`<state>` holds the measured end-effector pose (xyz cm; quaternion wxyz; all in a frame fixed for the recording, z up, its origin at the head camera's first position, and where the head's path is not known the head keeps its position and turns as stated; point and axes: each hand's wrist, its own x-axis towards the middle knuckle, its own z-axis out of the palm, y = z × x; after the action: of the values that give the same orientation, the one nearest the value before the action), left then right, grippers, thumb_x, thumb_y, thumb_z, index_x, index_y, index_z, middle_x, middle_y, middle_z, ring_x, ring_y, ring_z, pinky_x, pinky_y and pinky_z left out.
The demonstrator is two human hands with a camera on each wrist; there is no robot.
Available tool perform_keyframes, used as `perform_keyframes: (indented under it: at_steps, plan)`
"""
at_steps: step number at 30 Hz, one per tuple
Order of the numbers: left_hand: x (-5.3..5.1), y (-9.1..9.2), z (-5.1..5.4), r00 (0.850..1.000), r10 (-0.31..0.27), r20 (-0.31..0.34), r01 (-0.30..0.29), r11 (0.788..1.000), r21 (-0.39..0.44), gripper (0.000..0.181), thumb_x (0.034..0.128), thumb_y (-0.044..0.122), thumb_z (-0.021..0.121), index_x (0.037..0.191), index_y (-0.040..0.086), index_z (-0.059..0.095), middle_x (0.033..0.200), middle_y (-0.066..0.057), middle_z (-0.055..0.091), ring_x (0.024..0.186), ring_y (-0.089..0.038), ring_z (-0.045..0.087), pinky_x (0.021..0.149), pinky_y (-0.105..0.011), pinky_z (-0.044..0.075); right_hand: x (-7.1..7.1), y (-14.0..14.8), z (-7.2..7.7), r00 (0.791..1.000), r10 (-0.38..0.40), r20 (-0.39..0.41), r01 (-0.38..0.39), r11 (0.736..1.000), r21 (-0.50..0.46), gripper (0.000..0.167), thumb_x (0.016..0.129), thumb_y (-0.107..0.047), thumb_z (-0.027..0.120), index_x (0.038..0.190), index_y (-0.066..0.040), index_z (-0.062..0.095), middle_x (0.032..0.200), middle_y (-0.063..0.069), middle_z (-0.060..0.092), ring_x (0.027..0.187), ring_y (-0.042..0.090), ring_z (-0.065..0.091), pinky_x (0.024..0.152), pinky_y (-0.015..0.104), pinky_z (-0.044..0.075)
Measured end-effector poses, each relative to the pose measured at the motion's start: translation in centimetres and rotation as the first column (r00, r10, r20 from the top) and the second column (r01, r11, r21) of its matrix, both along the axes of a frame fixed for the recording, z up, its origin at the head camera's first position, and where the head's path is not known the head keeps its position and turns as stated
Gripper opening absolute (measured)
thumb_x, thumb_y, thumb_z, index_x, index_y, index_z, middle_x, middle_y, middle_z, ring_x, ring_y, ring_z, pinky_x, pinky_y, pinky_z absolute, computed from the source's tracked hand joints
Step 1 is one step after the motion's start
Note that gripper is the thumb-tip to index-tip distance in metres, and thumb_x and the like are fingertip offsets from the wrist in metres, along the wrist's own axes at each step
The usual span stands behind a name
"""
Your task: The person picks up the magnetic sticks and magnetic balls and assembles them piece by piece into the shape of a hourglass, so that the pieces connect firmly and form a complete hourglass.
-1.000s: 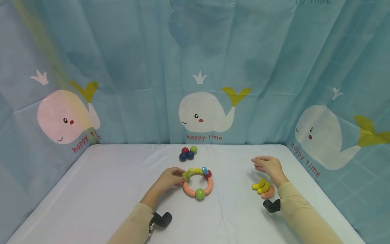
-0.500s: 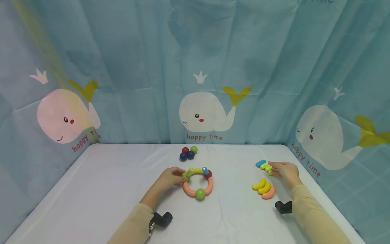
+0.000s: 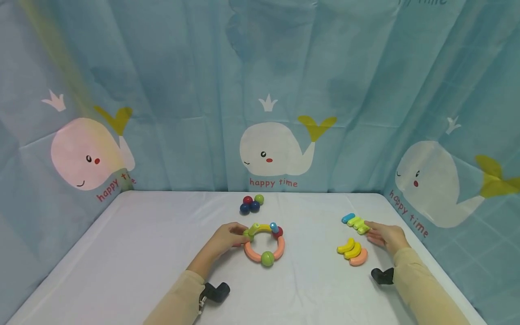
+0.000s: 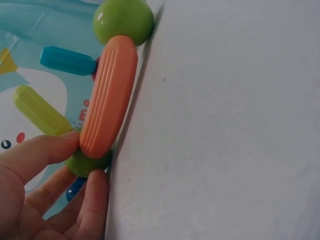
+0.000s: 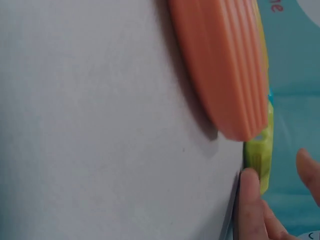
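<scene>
A ring of toy pieces, with curved orange bars, a yellow bar, green balls and a red ball, lies mid-table. A light green stick and a blue stick rise from it. My left hand pinches the green ball at the ring's left side between thumb and fingers. At the right, my right hand touches the end of a row of light green sticks. In the right wrist view a fingertip meets a green stick, while the thumb stands apart.
Loose red, green and dark blue balls cluster behind the ring. Two yellow curved bars and an orange one lie in front of the row. A blue stick heads the row. A whale-print curtain surrounds the white table.
My right hand has moved right and toward me, uncovering the blue and green sticks. It now touches the row's near end. My left hand keeps its hold on the ring.
</scene>
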<state>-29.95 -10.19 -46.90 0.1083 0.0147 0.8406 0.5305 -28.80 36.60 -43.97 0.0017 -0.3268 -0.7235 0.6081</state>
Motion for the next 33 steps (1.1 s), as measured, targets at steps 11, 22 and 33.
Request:
perform_keyframes:
  at_steps: [11,22,33]
  plan:
    - [-0.1,0.1,0.2,1.000,-0.002,0.018,0.002,1.000,0.012,0.038,0.0816,0.022,0.081,0.116,0.010,0.069,0.120,-0.010,0.067,0.100,-0.017,0.065,0.084,-0.030,0.059,-0.8,0.2,-0.7,1.000,-0.016,0.000,0.016,1.000,0.019,0.075,0.090,-0.022,0.073,0.144,0.013,0.034,0.068,-0.002,0.064,0.059,0.009,0.070,0.065,0.023,0.060]
    - [-0.1,0.0,0.1,1.000,0.007,0.020,-0.007,1.000,0.009,0.036,0.0817,0.022,0.080,0.115,0.011,0.070,0.119,-0.009,0.067,0.100,-0.016,0.064,0.087,-0.032,0.058,-1.3,-0.8,-0.1,0.998,-0.052,0.033,0.048,0.994,0.094,0.059,0.089,-0.013,0.068,0.135,0.014,0.043,0.063,0.001,0.062,0.052,0.010,0.067,0.059,0.023,0.059]
    - [-0.1,0.0,0.0,1.000,0.009,0.013,-0.009,1.000,0.010,0.037,0.0809,0.022,0.081,0.114,0.011,0.070,0.121,-0.010,0.067,0.100,-0.016,0.064,0.086,-0.032,0.059,-1.1,-0.6,0.2,1.000,0.019,0.023,-0.019,1.000,0.006,0.072,0.090,-0.012,0.066,0.147,0.013,0.030,0.088,0.007,0.061,0.061,0.008,0.067,0.068,0.023,0.060]
